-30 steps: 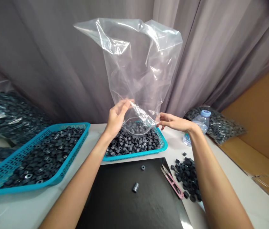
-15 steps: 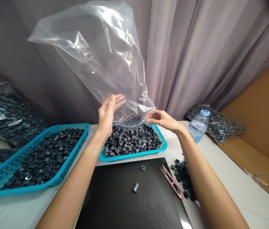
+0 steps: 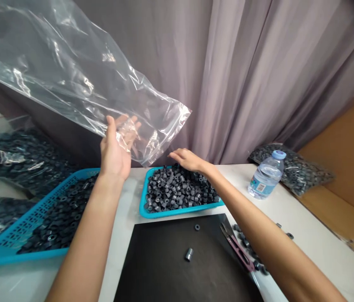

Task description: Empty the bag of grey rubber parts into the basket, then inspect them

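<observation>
Clear plastic makes up the large bag [image 3: 79,84], which has swung left since half a second ago and now slants across the upper left, running out past the frame's edge. The left hand [image 3: 117,147] is open, palm up and fingers spread, the film lying over its fingers; whether it pinches the film I cannot tell. The right hand [image 3: 187,160], at the bag's lower edge earlier, is now apart from it, over the back of the middle basket [image 3: 179,212], fingers loosely bent; I cannot tell whether they hold anything. The ring [image 3: 197,227] and cylinder [image 3: 189,254] lie as before on the black mat [image 3: 158,268].

The bag's lower corner hangs just above the basket's back left rim. The left basket [image 3: 22,256] sits close beyond the left forearm, and the curtain [image 3: 236,75] closes off the back. Bare worktop [image 3: 308,218] stretches right of the right forearm, below the bottle [image 3: 266,174]; pink snips [image 3: 238,249] lie along the mat's right edge.
</observation>
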Demonstrator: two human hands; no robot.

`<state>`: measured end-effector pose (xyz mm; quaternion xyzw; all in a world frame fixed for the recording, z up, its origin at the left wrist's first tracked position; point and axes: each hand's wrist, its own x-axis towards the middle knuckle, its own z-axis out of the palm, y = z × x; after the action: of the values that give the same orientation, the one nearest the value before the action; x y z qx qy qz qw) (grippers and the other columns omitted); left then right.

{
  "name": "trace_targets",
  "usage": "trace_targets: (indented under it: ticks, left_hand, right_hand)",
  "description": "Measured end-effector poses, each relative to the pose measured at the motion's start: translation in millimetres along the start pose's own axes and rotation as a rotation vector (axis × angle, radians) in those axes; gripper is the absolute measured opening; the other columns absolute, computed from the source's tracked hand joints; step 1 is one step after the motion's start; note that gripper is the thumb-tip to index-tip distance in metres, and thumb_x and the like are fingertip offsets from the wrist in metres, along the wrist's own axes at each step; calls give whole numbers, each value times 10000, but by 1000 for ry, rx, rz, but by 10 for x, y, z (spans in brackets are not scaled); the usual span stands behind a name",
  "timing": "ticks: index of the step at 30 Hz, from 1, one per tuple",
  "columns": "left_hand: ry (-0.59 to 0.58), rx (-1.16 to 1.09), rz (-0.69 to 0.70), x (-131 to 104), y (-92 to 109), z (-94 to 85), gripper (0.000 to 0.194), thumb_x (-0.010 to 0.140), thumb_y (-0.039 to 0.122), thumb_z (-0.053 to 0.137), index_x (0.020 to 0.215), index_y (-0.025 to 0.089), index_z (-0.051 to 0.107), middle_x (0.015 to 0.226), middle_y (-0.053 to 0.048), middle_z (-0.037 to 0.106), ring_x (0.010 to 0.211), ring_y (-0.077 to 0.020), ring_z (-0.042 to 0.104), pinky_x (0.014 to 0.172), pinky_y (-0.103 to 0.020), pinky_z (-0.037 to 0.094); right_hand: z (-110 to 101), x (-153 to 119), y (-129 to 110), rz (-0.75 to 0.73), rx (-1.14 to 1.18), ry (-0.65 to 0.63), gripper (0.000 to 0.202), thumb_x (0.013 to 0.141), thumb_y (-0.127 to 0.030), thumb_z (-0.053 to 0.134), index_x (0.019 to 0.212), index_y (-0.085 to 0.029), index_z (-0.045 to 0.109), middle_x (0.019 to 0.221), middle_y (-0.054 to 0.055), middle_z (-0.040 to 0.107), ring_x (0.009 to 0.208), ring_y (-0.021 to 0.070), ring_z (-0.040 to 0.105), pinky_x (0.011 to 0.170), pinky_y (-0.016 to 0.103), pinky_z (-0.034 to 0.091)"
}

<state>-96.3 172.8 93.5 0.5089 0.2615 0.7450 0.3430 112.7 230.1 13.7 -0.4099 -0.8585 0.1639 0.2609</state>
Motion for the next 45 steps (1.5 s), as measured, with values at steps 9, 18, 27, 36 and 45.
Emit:
trace_targets:
  ticks: [9, 18, 27, 36, 45]
  left_hand:
    - [47, 0, 18, -1, 44, -128, 446, 943, 632, 569, 1053, 226, 719, 1154, -29, 788, 1191, -274, 695, 1136, -450, 456]
    - [18, 58, 40, -28, 8, -100, 459, 924, 676, 541, 1043, 274, 728, 1233, -80, 750, 1218, -307, 681, 1104, -465, 471]
    - [22, 79, 27, -45, -5, -53, 440, 916, 671, 560, 1009, 284, 749, 1182, -57, 776, 1177, -298, 706, 1094, -458, 483]
    - [33, 98, 3, -42, -104, -46, 471, 898, 670, 590, 1009, 245, 759, 1158, -91, 783, 1126, -302, 730, 1047, -439, 524]
    - [73, 120, -20, 11, -148, -174, 434, 904, 650, 589, 1004, 265, 761, 1168, -73, 781, 1151, -299, 720, 1032, -430, 545]
  right_hand:
    - [107, 451, -191, 129, -44, -272, 396, 1024, -494, 539, 1236, -186, 672, 1299, 111, 675, 1171, 247, 653, 1056, 493, 490]
    - [50, 74, -93, 134, -58, -233, 659, 950, -775, 362, 1113, -302, 792, 1187, 85, 760, 1183, 349, 664, 1027, 473, 476]
    - [-20, -237, 164, -13, -12, -78, 352, 1048, -435, 459, 1119, -248, 749, 1197, 43, 740, 1119, 244, 662, 971, 358, 488]
    - [-27, -513, 381, -71, 38, 41, 283, 1012, -322, 486, 1093, -181, 718, 1126, 82, 743, 1024, 218, 670, 909, 342, 506]
    - [-11, -752, 567, 23, -61, 143, 303, 1030, -352, 439, 972, -202, 696, 972, 85, 720, 932, 227, 626, 965, 378, 459]
